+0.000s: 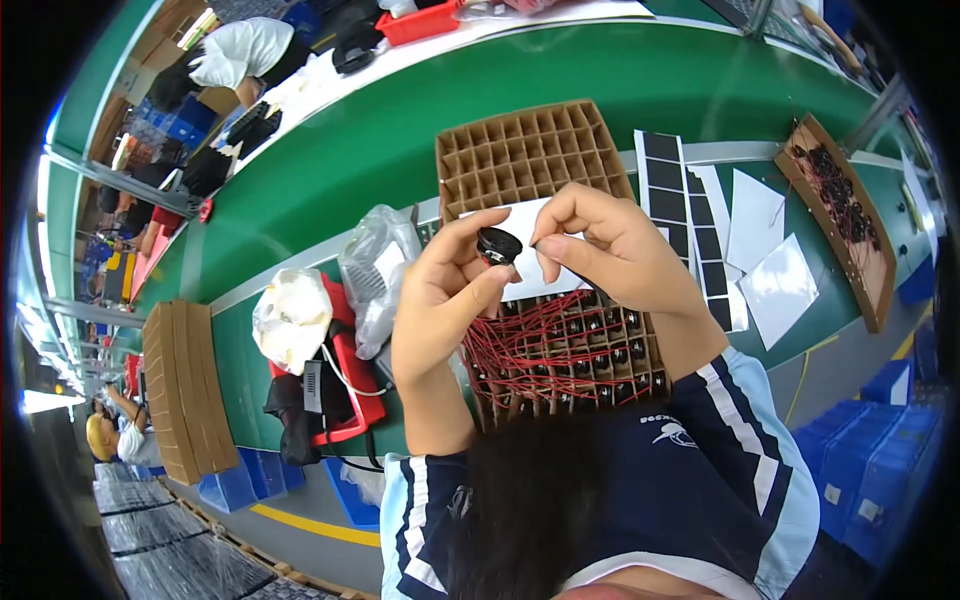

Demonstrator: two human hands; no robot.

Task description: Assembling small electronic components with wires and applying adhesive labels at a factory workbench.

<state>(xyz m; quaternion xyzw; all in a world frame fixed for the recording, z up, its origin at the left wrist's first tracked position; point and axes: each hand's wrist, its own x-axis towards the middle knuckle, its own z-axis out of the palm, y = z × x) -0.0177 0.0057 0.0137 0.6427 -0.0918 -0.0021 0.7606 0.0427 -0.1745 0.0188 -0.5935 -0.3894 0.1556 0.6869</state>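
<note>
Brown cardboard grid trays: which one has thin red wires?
The nearer brown cardboard grid tray, strewn with thin red wires; the farther brown cardboard grid tray shows none.

small round black part (499, 246), disc-like, glossy, tilted, held in the left grip (440, 290)

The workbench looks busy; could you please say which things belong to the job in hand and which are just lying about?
Likely part of the job:
black round part, in the left hand, right hand beside it
red wires
divided cardboard box

Probably just lying about:
clear plastic bag
red bin at left
</note>
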